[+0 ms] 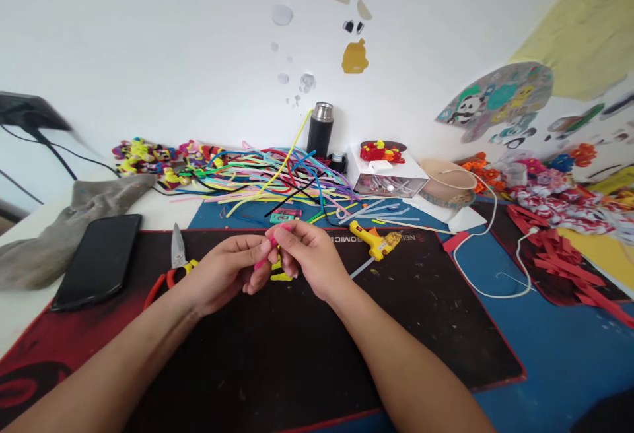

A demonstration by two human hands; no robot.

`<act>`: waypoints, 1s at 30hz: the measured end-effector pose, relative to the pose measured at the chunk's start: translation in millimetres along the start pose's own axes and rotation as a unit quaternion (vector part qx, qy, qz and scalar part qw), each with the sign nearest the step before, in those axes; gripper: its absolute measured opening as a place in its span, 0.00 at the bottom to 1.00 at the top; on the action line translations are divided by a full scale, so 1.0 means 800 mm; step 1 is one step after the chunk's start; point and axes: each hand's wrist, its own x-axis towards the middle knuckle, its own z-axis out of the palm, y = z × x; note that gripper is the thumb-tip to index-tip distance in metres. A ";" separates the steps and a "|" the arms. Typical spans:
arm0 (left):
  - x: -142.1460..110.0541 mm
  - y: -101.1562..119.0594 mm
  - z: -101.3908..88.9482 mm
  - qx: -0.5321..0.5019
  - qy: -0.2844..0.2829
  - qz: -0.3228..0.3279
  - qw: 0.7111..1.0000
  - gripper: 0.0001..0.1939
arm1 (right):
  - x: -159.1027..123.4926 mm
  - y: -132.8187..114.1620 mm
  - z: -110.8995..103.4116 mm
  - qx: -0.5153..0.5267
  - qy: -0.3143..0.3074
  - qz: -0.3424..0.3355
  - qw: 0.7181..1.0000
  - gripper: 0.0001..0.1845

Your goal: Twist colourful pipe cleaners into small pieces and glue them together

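Note:
Between the fingers of both hands is a short pink fuzzy piece, probably pipe cleaner (pixel 261 263), partly hidden by the fingertips. My left hand (pixel 228 266) pinches it from one side, thumb against fingers. My right hand (pixel 311 252) is closed on its upper end, and the two hands touch or nearly touch. Just behind and below them a bent yellow piece (pixel 281 277) shows in part; I cannot tell whether it is held or lies on the mat. Scissors with red and yellow handles (pixel 171 279) lie left of my left hand. A yellow glue gun (pixel 374 240) rests right of my right hand.
A dark desk mat (pixel 277 367) covers the blue table. Behind it lies a heap of colourful pipe cleaners (pixel 277 172), with a black thermos (pixel 319 131) and a white box (pixel 384 179). A black phone (pixel 99 258) lies left; a white cable (pixel 488 294) and red strips (pixel 559 261) lie right.

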 end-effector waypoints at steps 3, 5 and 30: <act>0.000 0.003 -0.001 -0.060 -0.023 -0.002 0.998 0.17 | -0.001 -0.001 0.001 0.013 -0.011 0.000 1.000 0.20; 0.000 0.005 -0.001 -0.088 -0.036 -0.009 0.995 0.16 | -0.001 0.000 0.001 0.016 -0.009 0.000 1.000 0.19; -0.001 -0.001 0.002 0.088 0.021 0.035 0.995 0.21 | -0.002 0.000 0.002 -0.079 0.025 -0.037 0.996 0.21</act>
